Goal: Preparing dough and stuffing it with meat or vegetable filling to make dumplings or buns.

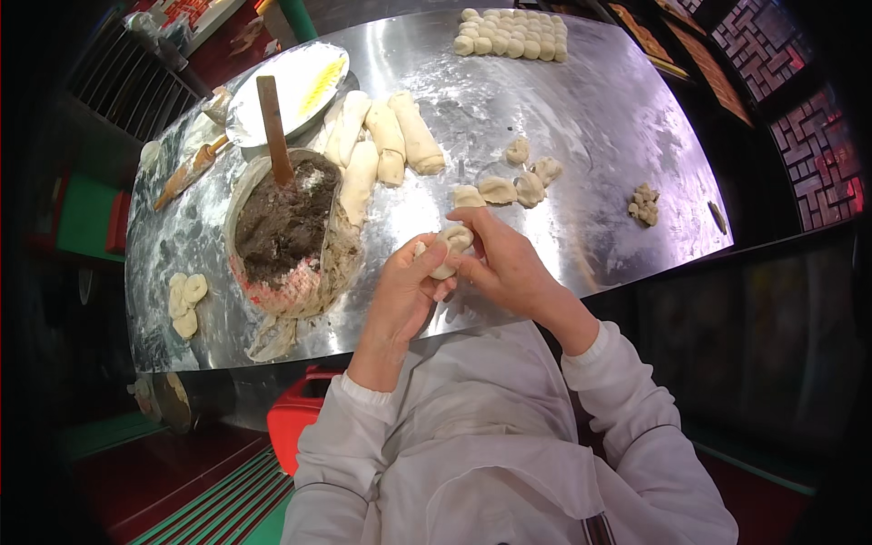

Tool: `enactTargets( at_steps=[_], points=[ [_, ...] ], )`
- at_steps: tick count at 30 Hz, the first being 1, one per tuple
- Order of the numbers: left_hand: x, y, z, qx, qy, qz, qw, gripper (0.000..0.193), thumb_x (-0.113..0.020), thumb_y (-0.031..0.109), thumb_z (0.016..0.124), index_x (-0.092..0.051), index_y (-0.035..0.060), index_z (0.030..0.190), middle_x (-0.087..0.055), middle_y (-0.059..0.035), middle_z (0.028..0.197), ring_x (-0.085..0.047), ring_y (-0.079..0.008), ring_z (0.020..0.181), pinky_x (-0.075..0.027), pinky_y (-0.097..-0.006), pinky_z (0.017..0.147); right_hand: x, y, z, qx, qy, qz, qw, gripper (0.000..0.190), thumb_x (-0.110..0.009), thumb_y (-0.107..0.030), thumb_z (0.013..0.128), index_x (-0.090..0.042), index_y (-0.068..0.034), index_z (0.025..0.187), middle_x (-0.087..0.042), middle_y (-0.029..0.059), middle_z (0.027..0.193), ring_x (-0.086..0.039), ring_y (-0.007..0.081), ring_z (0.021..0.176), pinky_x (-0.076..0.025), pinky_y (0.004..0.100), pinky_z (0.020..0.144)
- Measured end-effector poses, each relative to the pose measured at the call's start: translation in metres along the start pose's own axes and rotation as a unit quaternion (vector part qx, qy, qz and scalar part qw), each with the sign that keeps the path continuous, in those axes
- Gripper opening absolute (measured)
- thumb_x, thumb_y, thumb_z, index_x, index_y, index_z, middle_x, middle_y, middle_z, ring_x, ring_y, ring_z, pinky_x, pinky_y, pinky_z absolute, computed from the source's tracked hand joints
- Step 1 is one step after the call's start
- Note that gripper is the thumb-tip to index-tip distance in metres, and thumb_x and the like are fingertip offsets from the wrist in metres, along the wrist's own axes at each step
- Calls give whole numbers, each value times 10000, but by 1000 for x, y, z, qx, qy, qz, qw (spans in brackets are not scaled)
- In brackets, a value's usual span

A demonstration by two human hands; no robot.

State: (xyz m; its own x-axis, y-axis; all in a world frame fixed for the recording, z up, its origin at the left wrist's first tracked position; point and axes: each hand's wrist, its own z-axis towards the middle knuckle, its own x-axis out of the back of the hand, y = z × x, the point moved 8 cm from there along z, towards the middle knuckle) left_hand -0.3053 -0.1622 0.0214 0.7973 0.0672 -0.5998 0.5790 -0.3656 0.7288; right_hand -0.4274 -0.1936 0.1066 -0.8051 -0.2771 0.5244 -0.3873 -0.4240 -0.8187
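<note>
Between my two hands, above the table's near edge, is a small piece of pale dough with a hollow folded into its top. My left hand grips it from the left, thumb across its side. From the right, my right hand pinches the dough's rim with thumb and fingers. Just beyond my hands lie several dough pieces in a loose curve. To the left stands a lined bowl of dark brown filling, a flat wooden paddle upright in it. Several dough rolls lie behind the bowl.
A floury steel table spans the view. At its far side sit rows of dough balls. A large white plate and a rolling pin lie left; dough scraps lie right, more dough near left. A red stool is below.
</note>
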Motion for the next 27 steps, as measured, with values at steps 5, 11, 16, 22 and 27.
enactTargets(
  at_steps=[5,11,16,22,27],
  points=[
    [-16,-7,-6,20,-4,-89,996,330,-544,355,1033,-572,36,1113,-647,-57,873,-563,-115,641,-398,-213,512,-15,-12,1,128,7,-127,984,263,-639,-305,922,-542,-67,979,-589,82,825,-634,294,775,-485,413,614],
    [-16,-13,-10,28,0,-95,995,235,-562,291,1014,-560,56,1020,-615,-57,787,-519,-91,545,-301,-186,409,-14,9,-5,53,46,-126,990,208,-635,-242,948,-559,-50,972,-601,129,809,-595,335,710,-456,407,602],
    [-7,8,-25,1,16,159,987,195,-608,255,980,-580,64,1010,-589,-44,766,-539,-79,570,-336,-186,429,40,71,-20,-74,138,-37,987,156,-595,-158,974,-528,-22,933,-584,151,779,-589,339,677,-465,405,623],
    [20,44,-26,-237,101,521,814,229,-664,172,926,-606,50,1110,-623,-68,953,-603,-195,774,-483,-320,684,98,126,-54,-61,205,-137,967,85,-600,-102,952,-597,-17,961,-592,134,850,-601,287,761,-471,366,694],
    [17,26,-5,-278,34,760,586,384,-694,197,861,-597,54,1204,-601,-139,1219,-550,-328,1100,-384,-462,995,92,158,-69,-100,188,-151,965,174,-603,-152,956,-661,-31,846,-584,102,862,-600,271,776,-466,352,697]
  ],
)
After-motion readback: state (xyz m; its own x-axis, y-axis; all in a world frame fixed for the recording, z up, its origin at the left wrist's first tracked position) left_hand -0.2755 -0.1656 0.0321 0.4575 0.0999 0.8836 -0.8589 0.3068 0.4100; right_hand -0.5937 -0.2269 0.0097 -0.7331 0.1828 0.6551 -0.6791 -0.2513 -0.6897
